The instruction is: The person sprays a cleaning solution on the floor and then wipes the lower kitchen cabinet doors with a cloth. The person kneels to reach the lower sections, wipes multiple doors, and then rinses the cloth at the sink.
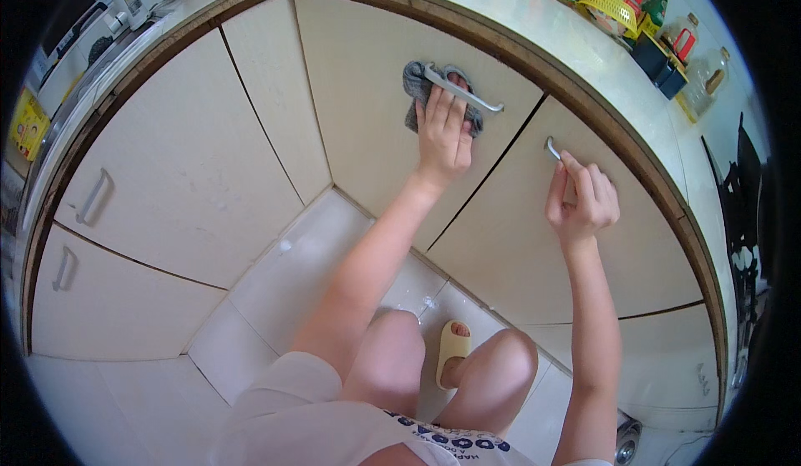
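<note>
My left hand (445,134) presses a crumpled grey cloth (415,81) against a cream cabinet door (369,109), with its fingertips behind the metal bar handle (469,95). Cloth shows on both sides of the fingers and behind the handle. To the right, my right hand (583,197) pinches the lower end of the handle (552,147) on the neighbouring cabinet door (513,215). Its fingers cover the rest of that handle. Both doors sit closed, a dark gap between them.
A white countertop (500,9) with a brown edge curves above the doors. Bottles, a yellow basket (608,10) and a dark box (657,65) stand on it. More cabinet doors (181,172) line the left. My knees are bent over the tiled floor (300,266); a speaker-like object (627,444) stands lower right.
</note>
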{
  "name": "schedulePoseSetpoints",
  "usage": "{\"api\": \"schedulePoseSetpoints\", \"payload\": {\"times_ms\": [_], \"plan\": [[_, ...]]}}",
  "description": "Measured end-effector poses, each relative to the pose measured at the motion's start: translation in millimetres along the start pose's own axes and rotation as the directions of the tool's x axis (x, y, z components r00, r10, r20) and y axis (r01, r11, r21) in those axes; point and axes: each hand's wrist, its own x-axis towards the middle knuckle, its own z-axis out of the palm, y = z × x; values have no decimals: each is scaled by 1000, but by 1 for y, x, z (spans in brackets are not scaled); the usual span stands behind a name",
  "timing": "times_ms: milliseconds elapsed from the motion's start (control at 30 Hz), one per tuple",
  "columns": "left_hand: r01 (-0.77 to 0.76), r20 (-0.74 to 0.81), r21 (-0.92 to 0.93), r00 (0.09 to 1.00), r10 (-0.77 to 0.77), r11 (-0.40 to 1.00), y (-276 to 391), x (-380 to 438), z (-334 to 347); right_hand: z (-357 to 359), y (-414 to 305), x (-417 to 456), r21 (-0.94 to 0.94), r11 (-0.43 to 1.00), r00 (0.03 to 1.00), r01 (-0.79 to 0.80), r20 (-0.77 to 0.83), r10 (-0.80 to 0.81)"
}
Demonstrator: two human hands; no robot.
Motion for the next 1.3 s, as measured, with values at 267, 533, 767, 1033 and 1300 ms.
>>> {"api": "schedulePoseSetpoints", "payload": {"times_ms": [267,533,767,1033,1300], "plan": [[-38,22,-48,999,39,998,15,16,-8,1,-1,1,15,1000,1000,-15,-4,15],[-44,79,8,996,43,999,24,-46,10,5,-1,2,27,1000,1000,-9,-18,10],[-25,-4,-42,1000,25,999,20,20,-8,1,-2,1,33,999,1000,-17,-18,18],[15,37,-9,999,-15,1000,24,-62,11,2,-4,-1,36,999,1000,-26,-9,27],[-109,73,-36,991,111,993,64,-21,20,-1,3,-5,23,999,999,-27,-17,27]]}}
